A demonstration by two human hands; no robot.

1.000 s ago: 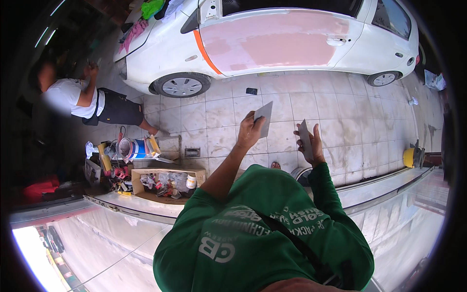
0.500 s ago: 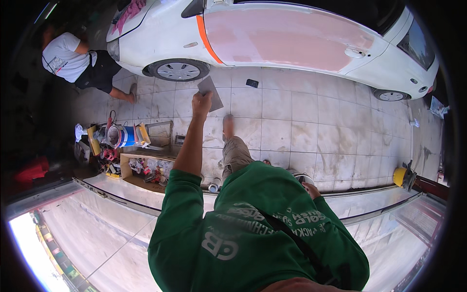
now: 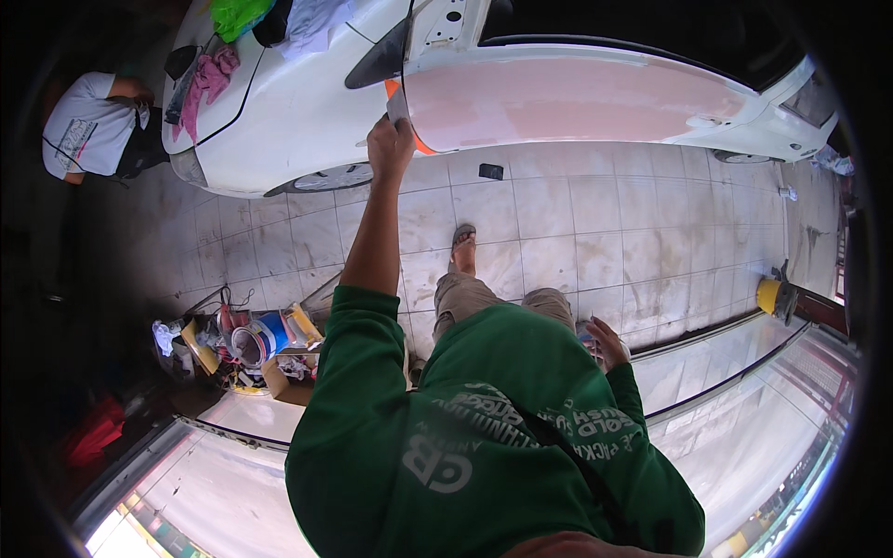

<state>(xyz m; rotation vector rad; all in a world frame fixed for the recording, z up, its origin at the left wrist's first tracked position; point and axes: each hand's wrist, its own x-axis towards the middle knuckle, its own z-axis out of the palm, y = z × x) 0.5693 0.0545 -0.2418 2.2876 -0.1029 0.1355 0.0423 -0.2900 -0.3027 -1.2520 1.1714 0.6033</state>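
Note:
My left hand (image 3: 390, 149) reaches forward, closed round a grey rectangular sheet (image 3: 397, 106); its exact kind is unclear. The sheet's top end is over the orange tape strip (image 3: 423, 146) at the front edge of the car door (image 3: 567, 104). That door is white with a large pinkish patch. My right hand (image 3: 610, 343) is low at my right side, fingers stretched apart. Just under it shows the pale rim of a round container (image 3: 626, 354), mostly hidden by the hand and sleeve. I cannot see any grip on it.
A white car (image 3: 288, 102) spans the far side, with cloths on its bonnet. Another person (image 3: 84, 126) is at the far left. A small black object (image 3: 491, 171) lies on the tiles. Left stands clutter with a blue-and-white bucket (image 3: 260, 337); a yellow container (image 3: 768, 296) is right.
My left hand has raised the sheet from above the floor to the door's taped front edge. I have come nearer the car. My right hand's fingers show more, spread over the round container.

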